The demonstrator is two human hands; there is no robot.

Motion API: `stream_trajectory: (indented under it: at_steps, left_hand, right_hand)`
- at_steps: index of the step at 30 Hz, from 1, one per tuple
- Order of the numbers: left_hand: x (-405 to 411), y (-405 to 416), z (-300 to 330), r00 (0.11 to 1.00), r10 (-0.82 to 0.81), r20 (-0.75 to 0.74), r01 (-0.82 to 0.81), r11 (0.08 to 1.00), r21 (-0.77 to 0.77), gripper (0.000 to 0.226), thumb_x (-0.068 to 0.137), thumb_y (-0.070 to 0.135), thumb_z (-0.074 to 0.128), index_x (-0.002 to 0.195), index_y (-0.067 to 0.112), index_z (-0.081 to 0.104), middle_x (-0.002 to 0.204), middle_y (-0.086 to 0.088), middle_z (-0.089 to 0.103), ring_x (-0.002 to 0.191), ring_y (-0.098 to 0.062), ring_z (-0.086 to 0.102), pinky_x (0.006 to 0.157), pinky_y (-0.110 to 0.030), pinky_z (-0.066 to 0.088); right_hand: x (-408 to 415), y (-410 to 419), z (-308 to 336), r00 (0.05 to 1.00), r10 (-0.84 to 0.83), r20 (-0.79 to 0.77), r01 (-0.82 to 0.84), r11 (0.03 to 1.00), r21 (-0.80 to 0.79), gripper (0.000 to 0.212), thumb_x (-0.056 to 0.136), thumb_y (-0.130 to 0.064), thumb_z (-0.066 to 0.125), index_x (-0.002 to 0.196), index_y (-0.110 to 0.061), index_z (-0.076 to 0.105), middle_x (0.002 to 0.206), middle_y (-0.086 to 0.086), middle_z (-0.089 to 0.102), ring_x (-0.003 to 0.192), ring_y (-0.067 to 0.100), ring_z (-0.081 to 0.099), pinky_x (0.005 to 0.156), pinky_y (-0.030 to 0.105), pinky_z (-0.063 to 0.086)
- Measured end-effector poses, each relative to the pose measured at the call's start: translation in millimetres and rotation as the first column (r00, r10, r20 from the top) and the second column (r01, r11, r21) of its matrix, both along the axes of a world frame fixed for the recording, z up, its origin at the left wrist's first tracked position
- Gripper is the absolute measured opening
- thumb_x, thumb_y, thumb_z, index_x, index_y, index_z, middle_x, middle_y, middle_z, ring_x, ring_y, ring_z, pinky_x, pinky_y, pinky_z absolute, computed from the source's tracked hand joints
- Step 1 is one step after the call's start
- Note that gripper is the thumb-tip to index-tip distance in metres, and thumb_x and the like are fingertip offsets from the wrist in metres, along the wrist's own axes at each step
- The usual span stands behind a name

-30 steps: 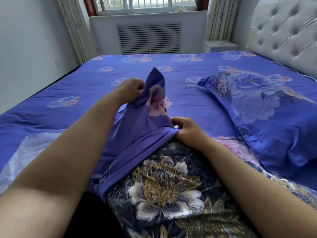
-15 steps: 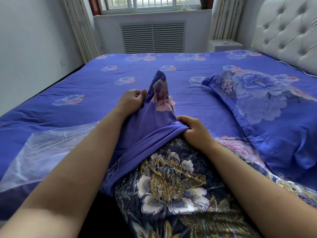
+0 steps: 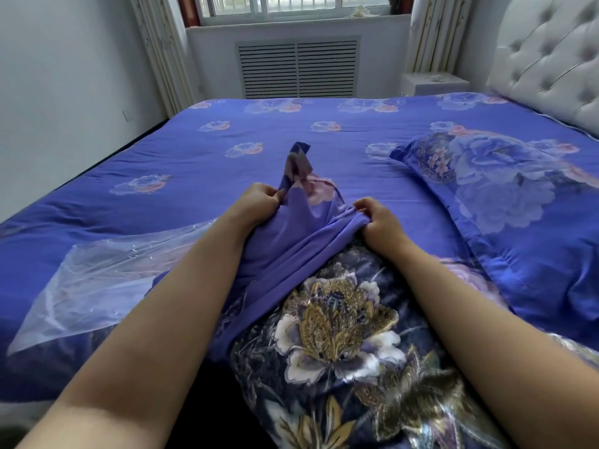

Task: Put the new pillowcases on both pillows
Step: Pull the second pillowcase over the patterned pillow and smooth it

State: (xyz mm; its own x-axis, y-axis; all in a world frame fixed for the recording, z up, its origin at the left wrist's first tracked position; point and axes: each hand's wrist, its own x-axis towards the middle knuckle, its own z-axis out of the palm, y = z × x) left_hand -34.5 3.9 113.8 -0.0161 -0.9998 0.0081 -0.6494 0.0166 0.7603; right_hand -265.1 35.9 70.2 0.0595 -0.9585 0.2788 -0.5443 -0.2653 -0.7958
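Bedroom setting: a bed (image 3: 227, 147) covered by a blue floral sheet fills the view, with a tufted headboard (image 3: 547, 56) at the right and a slatted vent panel (image 3: 298, 69) under the window at the far wall. Nearest the camera lies a pillow (image 3: 340, 345) in a dark floral cover, its far end under the purple pillowcase (image 3: 291, 241). Left hand (image 3: 256, 204): fingers curled, gripping the bunched pillowcase fabric on its left side. Right hand (image 3: 379, 222): fingers curled, gripping the gathered pillowcase edge on its right side. One corner of the pillowcase stands up beyond the hands. A second pillow (image 3: 505, 196), in a blue floral case, lies at the right near the headboard. A clear plastic bag (image 3: 97, 273) lies flat on the sheet at the left.
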Motion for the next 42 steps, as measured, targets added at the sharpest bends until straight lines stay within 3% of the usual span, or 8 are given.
stream_trajectory:
  at_steps: [8, 13, 17, 24, 28, 33, 38, 42]
  left_hand:
    - [17.1, -4.2, 5.9, 0.949, 0.184, -0.255, -0.233, 0.956, -0.18, 0.027, 0.1, 0.017, 0.043, 0.085, 0.004, 0.062, 0.081, -0.007, 0.059, 0.072, -0.016, 0.05, 0.055, -0.019, 0.041]
    - [54.8, -10.0, 13.0, 0.932, 0.351, -0.088, -0.361, 0.911, -0.197, 0.037, 0.099, 0.021, 0.044, 0.105, -0.011, 0.061, 0.105, -0.029, 0.061, 0.104, -0.032, 0.058, 0.076, -0.037, 0.037]
    - [89.1, -11.7, 7.3, 0.916, 0.392, 0.091, -0.374, 0.913, -0.164, 0.041, 0.098, 0.021, 0.044, 0.109, -0.015, 0.058, 0.117, -0.037, 0.055, 0.11, -0.045, 0.052, 0.086, -0.042, 0.037]
    - [69.2, -18.7, -21.2, 0.934, 0.292, 0.208, -0.298, 0.955, -0.003, 0.044, 0.101, 0.025, 0.04, 0.117, -0.012, 0.057, 0.126, -0.035, 0.051, 0.116, -0.046, 0.048, 0.089, -0.042, 0.037]
    - [67.4, -19.7, -36.1, 0.953, 0.302, 0.035, -0.304, 0.943, 0.139, 0.062, 0.098, 0.046, 0.039, 0.114, -0.01, 0.059, 0.124, -0.032, 0.055, 0.118, -0.049, 0.045, 0.093, -0.049, 0.039]
    - [59.6, -19.1, -38.1, 0.957, 0.286, -0.04, -0.272, 0.941, 0.202, 0.044, 0.1, 0.027, 0.04, 0.126, -0.006, 0.054, 0.131, -0.025, 0.053, 0.124, -0.04, 0.047, 0.097, -0.041, 0.042]
    - [61.5, -21.0, -37.6, 0.945, 0.315, 0.085, -0.324, 0.938, 0.127, 0.047, 0.103, 0.025, 0.032, 0.121, -0.014, 0.053, 0.127, -0.034, 0.051, 0.121, -0.044, 0.047, 0.097, -0.045, 0.036]
    - [48.8, -18.5, -39.1, 0.951, 0.244, 0.19, -0.261, 0.963, 0.068, 0.052, 0.102, 0.033, 0.036, 0.113, -0.013, 0.057, 0.119, -0.036, 0.054, 0.111, -0.045, 0.052, 0.087, -0.043, 0.039]
  right_hand:
    - [3.7, -17.1, 14.0, 0.994, 0.1, -0.038, -0.093, 0.982, 0.163, 0.016, 0.075, -0.017, 0.05, 0.089, -0.012, 0.056, 0.085, 0.011, 0.056, 0.082, 0.014, 0.047, 0.067, 0.023, 0.033]
    - [16.8, -2.6, 43.4, 0.85, 0.22, -0.479, -0.124, 0.967, 0.223, 0.021, 0.09, -0.022, 0.057, 0.104, -0.006, 0.056, 0.106, 0.018, 0.061, 0.096, 0.026, 0.057, 0.069, 0.028, 0.032]
    - [0.5, 46.2, 63.6, 0.648, 0.355, -0.674, -0.243, 0.935, 0.259, 0.013, 0.089, -0.013, 0.052, 0.079, -0.022, 0.05, 0.099, 0.012, 0.064, 0.082, 0.018, 0.05, 0.064, 0.026, 0.027]
    - [-47.9, 94.0, 58.9, 0.65, 0.49, -0.581, -0.266, 0.862, 0.431, 0.021, 0.08, -0.006, 0.053, 0.073, -0.025, 0.052, 0.07, -0.007, 0.055, 0.07, 0.01, 0.049, 0.069, 0.029, 0.038]
    - [-54.7, 94.9, 30.4, 0.826, 0.222, -0.518, -0.134, 0.97, 0.202, 0.024, 0.082, -0.009, 0.05, 0.083, -0.033, 0.047, 0.082, -0.004, 0.06, 0.081, 0.023, 0.055, 0.068, 0.03, 0.04]
    - [-51.9, 76.0, 9.9, 0.922, -0.044, -0.384, -0.047, 0.974, -0.223, 0.045, 0.067, -0.018, 0.034, 0.096, -0.014, 0.069, 0.097, 0.008, 0.062, 0.093, 0.025, 0.059, 0.083, 0.033, 0.046]
    - [-16.0, 84.2, 23.5, 0.958, 0.273, -0.089, -0.265, 0.96, 0.089, 0.02, 0.082, -0.009, 0.042, 0.073, -0.014, 0.058, 0.076, -0.007, 0.058, 0.075, -0.001, 0.047, 0.069, 0.021, 0.039]
    - [-36.4, 111.8, 20.2, 0.882, 0.381, -0.278, -0.32, 0.916, 0.242, 0.033, 0.093, -0.018, 0.051, 0.063, -0.004, 0.051, 0.063, -0.004, 0.041, 0.058, 0.0, 0.037, 0.058, 0.028, 0.033]
